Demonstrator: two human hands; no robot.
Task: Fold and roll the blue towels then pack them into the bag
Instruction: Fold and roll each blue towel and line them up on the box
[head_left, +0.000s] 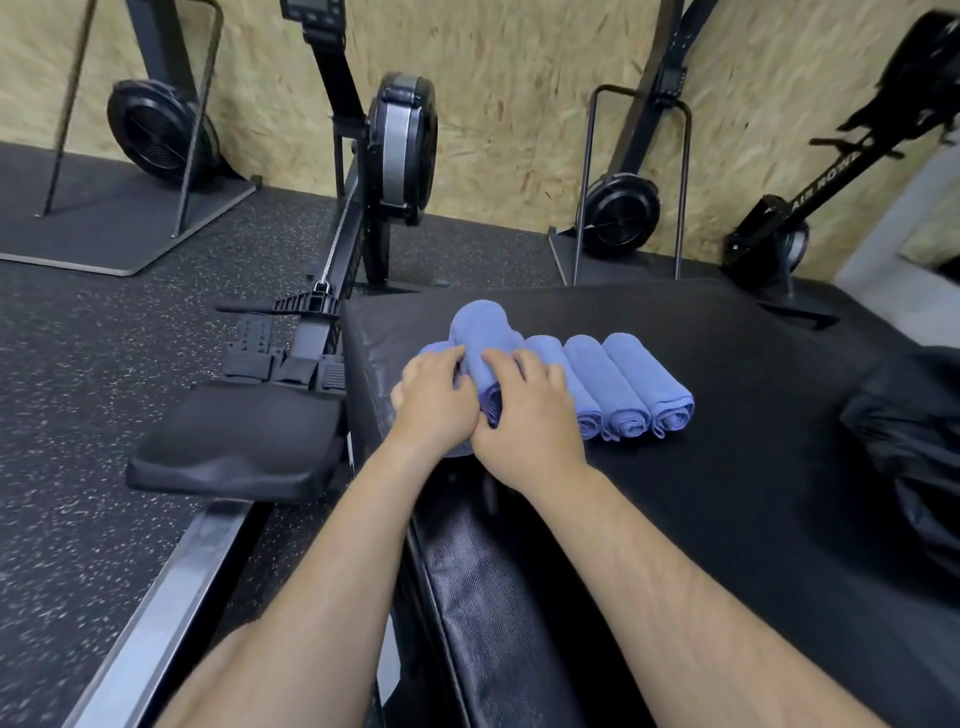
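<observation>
Top towel roll: a rolled blue towel (480, 332) lies on top of the row of rolls, toward the row's left end, its far end sticking out beyond the hands.
Left hand: the left hand (434, 402) grips the roll from its left side, fingers (448, 358) curled over the cloth.
Right hand: the right hand (524, 415) grips the same roll from its right side, fingers (497, 358) bent onto it; the two hands touch at the near end.
Row of rolls: three rolled blue towels (605, 384) lie side by side, touching, just right of the hands, spiral ends facing near; a further bit of blue (434, 347) shows left of the hands, mostly hidden.
Table: the black padded table (727, 467) carries all the towels near its far left corner.
Bag: a black bag (904, 415) sits at the right edge, well apart from the towels; whether it is open, I cannot tell.
Left of the table: a rowing machine (400, 150) with its black seat (234, 441) on the speckled floor (104, 364).
</observation>
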